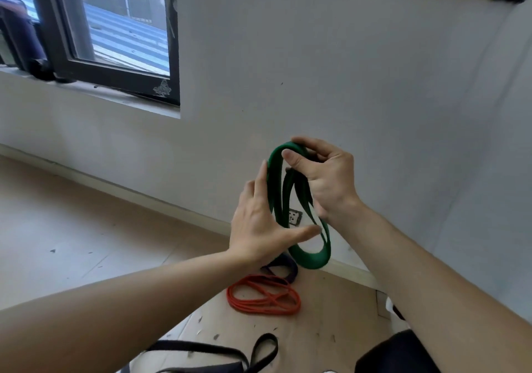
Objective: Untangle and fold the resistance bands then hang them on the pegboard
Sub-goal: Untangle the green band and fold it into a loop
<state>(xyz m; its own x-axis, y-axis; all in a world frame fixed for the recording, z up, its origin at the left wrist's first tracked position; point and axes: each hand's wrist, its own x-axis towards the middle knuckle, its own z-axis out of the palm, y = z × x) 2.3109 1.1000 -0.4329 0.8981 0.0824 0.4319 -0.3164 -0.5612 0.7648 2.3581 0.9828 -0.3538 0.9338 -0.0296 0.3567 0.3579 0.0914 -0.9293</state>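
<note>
Mid-air, right hand (328,179) grip pinches coiled green band (312,257); flat left hand (259,222) hides part.

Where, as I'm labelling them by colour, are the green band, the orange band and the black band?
green band (312,260), head view, its wide bottom curve.
orange band (267,310), head view, its lower strands on the floor.
black band (269,337), head view, top of its loop.

1. We are seeing the black band (201,348) running off the bottom edge.
2. The green band (312,257) and our left hand (259,225) are covering part of the purple band (290,274).
3. The green band's loops are hiding most of the wall socket (295,217).
</note>
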